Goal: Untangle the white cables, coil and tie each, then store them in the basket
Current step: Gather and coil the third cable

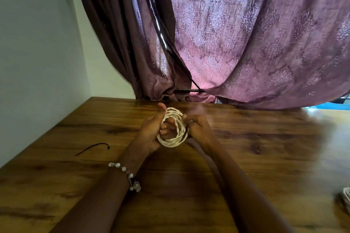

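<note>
A white cable [172,141] is wound into a round coil of several loops and held up over the wooden table [265,147]. My left hand [149,130] grips the coil's left side, thumb up along the top and fingers showing through the ring. My right hand [198,128], with a ring on one finger, holds the coil's right edge; its fingertips are blurred. A thin black tie [92,148] lies loose on the table to the left. At the right edge a white basket [345,197] shows only as a corner.
A purple patterned curtain [246,43] hangs down to the table's far edge, with a dark cord [161,32] running along it. A pale wall [37,53] borders the table on the left. A beaded bracelet [126,173] sits on my left wrist.
</note>
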A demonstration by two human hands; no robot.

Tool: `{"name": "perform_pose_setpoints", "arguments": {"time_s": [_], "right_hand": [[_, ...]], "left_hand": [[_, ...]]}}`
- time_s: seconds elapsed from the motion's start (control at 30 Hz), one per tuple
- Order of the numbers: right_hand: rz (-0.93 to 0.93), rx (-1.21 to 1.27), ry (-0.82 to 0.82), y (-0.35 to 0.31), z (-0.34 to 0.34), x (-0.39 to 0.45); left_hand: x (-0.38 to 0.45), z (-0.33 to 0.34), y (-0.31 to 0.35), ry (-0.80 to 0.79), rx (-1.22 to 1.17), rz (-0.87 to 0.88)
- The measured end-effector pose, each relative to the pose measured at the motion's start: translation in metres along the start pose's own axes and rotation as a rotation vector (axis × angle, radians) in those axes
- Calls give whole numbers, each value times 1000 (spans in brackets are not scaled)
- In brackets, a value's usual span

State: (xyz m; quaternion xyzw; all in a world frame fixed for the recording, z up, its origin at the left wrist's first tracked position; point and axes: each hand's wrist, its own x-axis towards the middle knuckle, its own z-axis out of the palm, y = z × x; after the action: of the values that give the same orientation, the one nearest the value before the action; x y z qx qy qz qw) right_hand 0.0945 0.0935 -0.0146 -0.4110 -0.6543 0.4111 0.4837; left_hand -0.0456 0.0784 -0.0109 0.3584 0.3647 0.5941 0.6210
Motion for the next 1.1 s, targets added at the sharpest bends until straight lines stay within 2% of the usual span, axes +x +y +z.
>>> {"name": "perform_pose_setpoints", "arguments": {"time_s": [0.07, 0.17, 0.23, 0.33, 0.43, 0.53, 0.77, 0.87, 0.97, 1.1], "right_hand": [[-82, -136, -60, 0, -5, 0], [-271, -214, -117, -6, -4, 0], [-408, -262, -99, -11, -2, -2], [-554, -375, -46, -8, 3, -1], [-573, -341, 31, -5, 10, -5], [-566, -330, 61, 0, 15, -5], [-534, -469, -111, -1, 9, 0], [-553, -535, -90, -2, 9, 0], [-595, -539, -114, -2, 12, -2], [-628, -510, -166, -7, 15, -5]], "left_hand": [[-2, 0, 0, -8, 92, -31], [-7, 5, 3, -88, 137, -87], [-7, 4, 6, -136, 106, -123], [-3, 0, 8, -125, 62, -118], [-2, 2, 7, -52, 36, -80], [-1, 3, 8, 87, 64, -19], [-1, 3, 12, 266, 54, 19], [-3, 7, 12, 311, 152, 70], [-3, 5, 11, 383, 358, 133], [-6, 0, 12, 357, 383, 71]]}}
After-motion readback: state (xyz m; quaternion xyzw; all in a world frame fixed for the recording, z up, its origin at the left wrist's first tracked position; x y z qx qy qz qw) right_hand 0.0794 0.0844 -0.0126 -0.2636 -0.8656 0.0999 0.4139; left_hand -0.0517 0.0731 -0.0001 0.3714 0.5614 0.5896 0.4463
